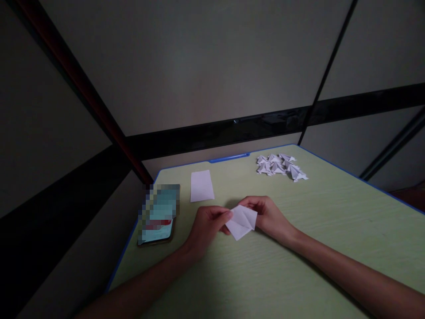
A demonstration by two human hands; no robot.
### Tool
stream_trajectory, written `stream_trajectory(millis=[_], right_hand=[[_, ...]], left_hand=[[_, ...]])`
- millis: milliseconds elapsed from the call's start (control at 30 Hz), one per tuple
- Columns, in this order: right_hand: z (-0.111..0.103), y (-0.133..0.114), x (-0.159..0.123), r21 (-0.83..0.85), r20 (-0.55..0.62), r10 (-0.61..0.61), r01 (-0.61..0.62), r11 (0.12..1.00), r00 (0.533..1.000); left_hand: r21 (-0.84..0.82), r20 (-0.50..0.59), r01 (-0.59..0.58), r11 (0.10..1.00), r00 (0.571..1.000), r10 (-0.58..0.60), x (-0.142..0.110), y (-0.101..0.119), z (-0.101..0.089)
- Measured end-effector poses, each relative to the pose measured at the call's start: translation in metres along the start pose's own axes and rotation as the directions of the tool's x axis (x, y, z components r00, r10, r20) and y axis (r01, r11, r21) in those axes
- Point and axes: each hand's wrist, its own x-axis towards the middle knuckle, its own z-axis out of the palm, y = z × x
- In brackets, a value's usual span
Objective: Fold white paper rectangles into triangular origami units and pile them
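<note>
A small white sheet of paper point(241, 223) with creases across it is held up over the table between my two hands. My left hand point(210, 223) pinches its left edge, the thumb lying on top. On the other side, my right hand point(267, 217) grips the paper from behind, and its fingertips are partly hidden by the sheet. A flat white paper rectangle point(202, 186) lies on the table just beyond my left hand. Several folded white paper figures point(278, 166) sit grouped in rows at the far right.
A phone point(159, 217) with a lit, partly pixelated screen lies left of my left hand. The pale green table point(332, 221) has a blue rim and a blue strip point(229, 157) at its far edge. Behind it stand grey panels point(212, 66) with a black band.
</note>
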Motion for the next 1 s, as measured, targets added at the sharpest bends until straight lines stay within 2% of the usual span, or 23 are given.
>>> stream_trajectory(millis=[133, 200, 333, 467, 567, 667, 767, 833, 900, 1000], right_hand=[[0.002, -0.005, 0.0, 0.049, 0.018, 0.045, -0.046, 0.998, 0.999], [0.004, -0.005, 0.0, 0.069, 0.019, 0.055, -0.056, 0.996, 0.998], [0.005, -0.001, 0.001, 0.037, -0.003, 0.015, -0.014, 0.999, 1.0], [0.005, 0.003, -0.002, -0.065, 0.061, -0.029, 0.033, 0.997, 0.998], [0.004, 0.004, -0.006, -0.223, -0.014, -0.173, 0.165, 0.961, 0.985], [0.0, 0.002, -0.009, -0.469, -0.079, -0.421, 0.339, 0.815, 0.903], [-0.003, 0.0, -0.011, -0.6, 0.025, -0.613, 0.502, 0.622, 0.79], [-0.004, 0.0, -0.012, -0.619, 0.083, -0.68, 0.572, 0.537, 0.728], [-0.004, 0.001, -0.013, -0.633, 0.106, -0.72, 0.605, 0.483, 0.686], [-0.002, 0.003, -0.015, -0.658, 0.102, -0.742, 0.604, 0.45, 0.663]], left_hand=[[-0.018, -0.161, -0.056, 0.998, 0.986, 0.052, 0.001, 0.004, 0.0], [-0.024, -0.182, -0.075, 0.997, 0.981, 0.07, 0.001, 0.006, -0.001], [-0.013, -0.087, -0.082, 0.997, 0.993, 0.08, 0.0, 0.004, 0.0], [0.078, -0.021, -0.067, 0.995, 0.997, 0.069, -0.001, -0.001, 0.001], [0.108, -0.039, -0.081, 0.991, 0.996, 0.086, 0.0, -0.003, 0.0], [0.113, -0.035, -0.096, 0.989, 0.994, 0.101, 0.0, -0.003, -0.001], [0.107, -0.01, -0.098, 0.989, 0.995, 0.1, -0.001, -0.003, 0.001], [0.109, 0.002, -0.107, 0.988, 0.994, 0.108, -0.002, -0.004, 0.003], [0.118, 0.007, -0.118, 0.986, 0.993, 0.118, -0.003, -0.004, 0.004], [0.135, -0.001, -0.129, 0.982, 0.991, 0.13, -0.003, -0.002, 0.006]])
